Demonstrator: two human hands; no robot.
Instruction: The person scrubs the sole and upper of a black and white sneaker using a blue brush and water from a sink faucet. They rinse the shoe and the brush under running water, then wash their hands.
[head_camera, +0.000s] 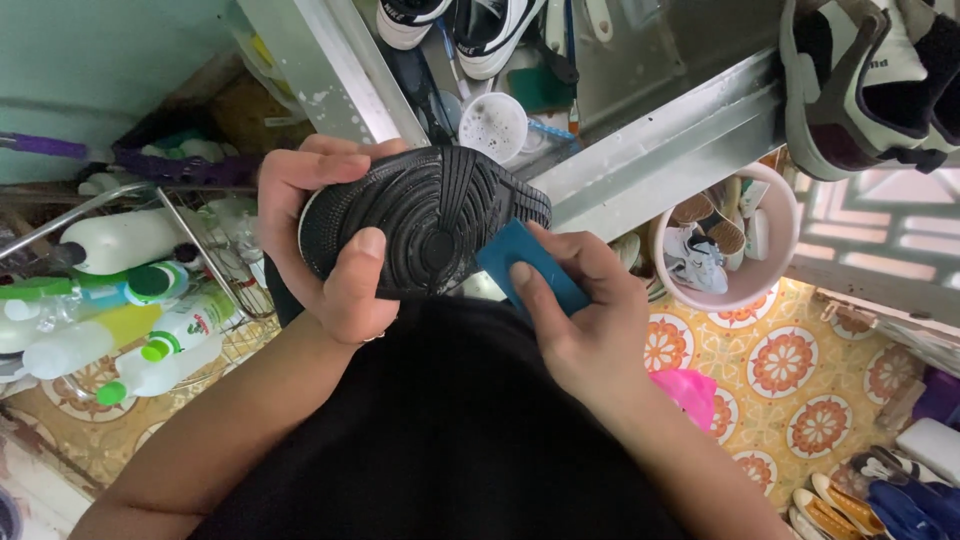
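Above a patterned tile floor, left hand grips a black-soled shoe, sole up; right hand fingers pinch a blue pad vs. its edge.

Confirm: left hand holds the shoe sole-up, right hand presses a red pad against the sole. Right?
Not quite: the pad is blue, not red. The head view shows the left hand holding the shoe sole-up while the right hand presses the pad against the sole.

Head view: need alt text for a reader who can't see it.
Seen from above, the left hand holds a shoe with its black ridged sole up, while the right hand presses a blue pad against the sole's edge. Plastic bottles lie at left; a pink bucket of small shoes stands at right on patterned floor tiles.
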